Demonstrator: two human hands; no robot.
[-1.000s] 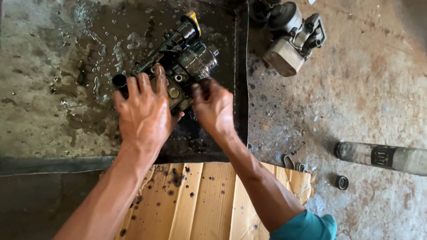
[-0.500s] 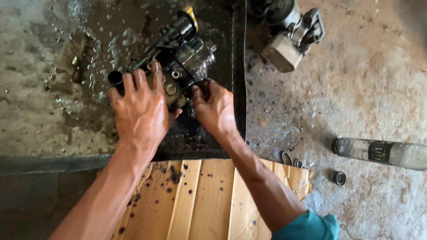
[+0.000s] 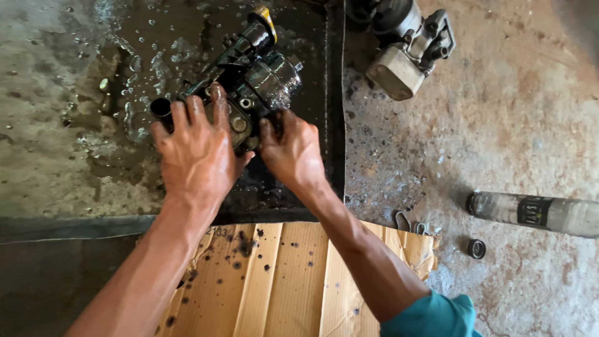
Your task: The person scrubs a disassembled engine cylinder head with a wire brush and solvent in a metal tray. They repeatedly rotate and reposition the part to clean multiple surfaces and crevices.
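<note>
A dark, oily metal pump assembly [image 3: 253,78] with a yellow tip at its far end lies in a shallow wet metal tray [image 3: 75,125]. My left hand [image 3: 196,150] rests flat on its near end, fingers spread over the housing. My right hand [image 3: 293,153] grips the near right side of the same part, fingers curled against it. Both hands are smeared with oil. The part's underside is hidden by my hands.
A second grey engine part [image 3: 405,47] sits on the concrete floor at the upper right. A clear bottle [image 3: 536,212] lies on its side at right, with a small ring [image 3: 476,248] and metal clips [image 3: 409,223] near it. Oil-spotted cardboard [image 3: 281,281] lies below my arms.
The view has shifted slightly, and both hands stay on the pump. My right hand has closed in a little nearer to the left on the housing.
</note>
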